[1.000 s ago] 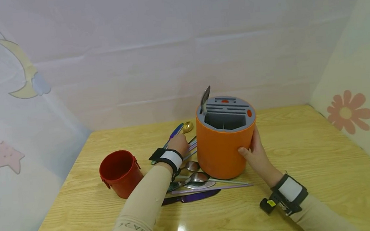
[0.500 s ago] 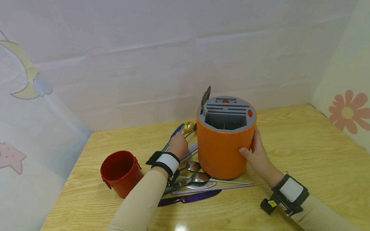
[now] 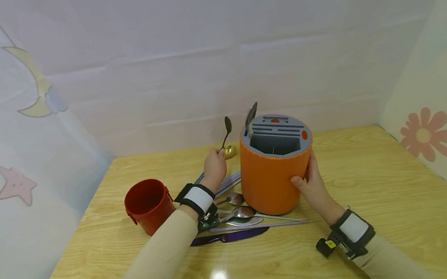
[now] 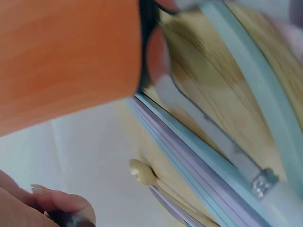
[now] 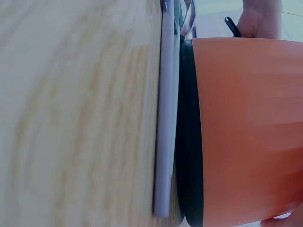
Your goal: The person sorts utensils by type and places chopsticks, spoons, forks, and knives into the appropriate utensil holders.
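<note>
An orange cutlery holder [image 3: 274,170] with a grey slotted top stands mid-table; a silver spoon [image 3: 250,118] sticks out of its left slot. My right hand [image 3: 311,180] grips the holder's right side. My left hand [image 3: 215,167] pinches the handle of a small dark spoon [image 3: 227,128] and holds it upright, bowl up, just left of the holder's rim. The left wrist view shows the holder's orange wall [image 4: 66,61] and my fingertips [image 4: 61,205] on the dark handle. In the right wrist view the holder [image 5: 246,132] fills the right half.
A red cup [image 3: 148,205] stands left of my left forearm. Several spoons, chopsticks and a purple knife [image 3: 232,236] lie on the wooden table [image 3: 370,180] in front of and left of the holder. A gold spoon [image 3: 230,151] lies behind. White walls enclose the table.
My left hand has lifted the dark spoon off the pile and raised it upright beside the holder. The right hand has kept its grip on the holder.
</note>
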